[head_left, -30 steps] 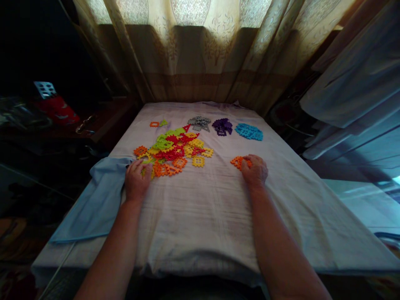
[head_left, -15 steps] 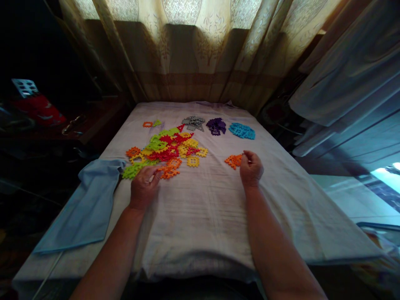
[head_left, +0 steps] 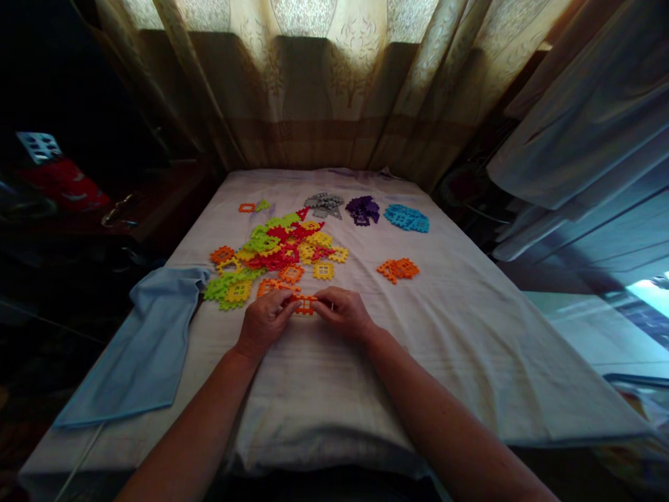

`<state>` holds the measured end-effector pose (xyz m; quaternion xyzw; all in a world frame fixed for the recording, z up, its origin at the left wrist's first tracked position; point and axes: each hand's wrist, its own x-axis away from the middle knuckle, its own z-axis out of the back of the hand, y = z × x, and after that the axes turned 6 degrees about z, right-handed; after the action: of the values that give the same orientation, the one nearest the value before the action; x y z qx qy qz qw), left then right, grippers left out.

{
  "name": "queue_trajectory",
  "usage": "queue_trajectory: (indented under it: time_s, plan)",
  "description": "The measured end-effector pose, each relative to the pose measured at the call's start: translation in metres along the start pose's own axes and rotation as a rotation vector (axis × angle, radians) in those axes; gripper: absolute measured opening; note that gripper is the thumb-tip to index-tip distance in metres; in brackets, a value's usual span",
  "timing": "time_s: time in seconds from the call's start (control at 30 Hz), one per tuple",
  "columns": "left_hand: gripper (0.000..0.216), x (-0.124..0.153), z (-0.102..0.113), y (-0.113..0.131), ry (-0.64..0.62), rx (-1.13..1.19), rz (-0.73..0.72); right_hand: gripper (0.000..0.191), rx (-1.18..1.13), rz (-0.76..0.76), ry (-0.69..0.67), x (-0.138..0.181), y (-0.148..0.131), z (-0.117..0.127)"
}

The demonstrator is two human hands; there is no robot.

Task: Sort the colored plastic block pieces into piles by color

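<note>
**Both hands closed on one orange tile near the middle of the surface**

An orange tile (head_left: 304,304), a flat lattice piece, is held just above the sheeted surface (head_left: 366,376), roughly midway between its left and right edges and just on the near side of the mixed heap (head_left: 277,245). It is pinched at its left end by the left hand (head_left: 265,322) and at its right end by the right hand (head_left: 343,314), thumb against fingertips in each case. Whether the tile rests on the sheet or is lifted clear cannot be told.

Changes noted over the last second:
- The right hand has been withdrawn from the orange group (head_left: 398,269), which now lies untouched, well apart from it towards the right edge.
- The left hand has been drawn away from the near-left fringe of the heap and brought inward.
- The two hands, formerly wide apart, are now nearly touching, with only the tile between them.

It is judged that the handling has passed from two separate spots to this single piece, gripped from both ends.

Along the far edge a grey group (head_left: 324,204), a purple group (head_left: 363,209) and a blue group (head_left: 406,218) are laid side by side. A blue cloth (head_left: 141,341) is draped over the left edge.
</note>
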<state>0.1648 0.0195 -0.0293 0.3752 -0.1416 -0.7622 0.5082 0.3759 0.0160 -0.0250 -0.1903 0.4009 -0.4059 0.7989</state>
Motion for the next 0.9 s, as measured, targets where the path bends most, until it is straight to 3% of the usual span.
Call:
queue_trajectory:
  time_s: [0.13,0.33,0.5,0.67,0.9]
  plan:
    - [0.031,-0.002,0.003,-0.002,0.016,-0.012,0.012,0.023,-0.012,-0.129,0.147,-0.003,0.017,0.022]
    - [0.026,-0.008,0.022,-0.02,0.183,-0.226,0.091,0.035,0.18,-0.529,0.535,0.012,0.07,0.095]
    - [0.025,-0.008,0.033,-0.037,0.196,-0.368,0.214,0.036,0.461,-0.786,0.513,0.029,0.093,0.126]
    - [0.031,-0.006,0.031,-0.038,0.07,-0.459,0.218,0.034,0.583,-0.882,0.427,0.033,0.095,0.126]
    - [0.054,-0.003,0.019,-0.029,-0.049,-0.487,0.189,0.039,0.618,-0.93,0.536,0.032,0.09,0.124]
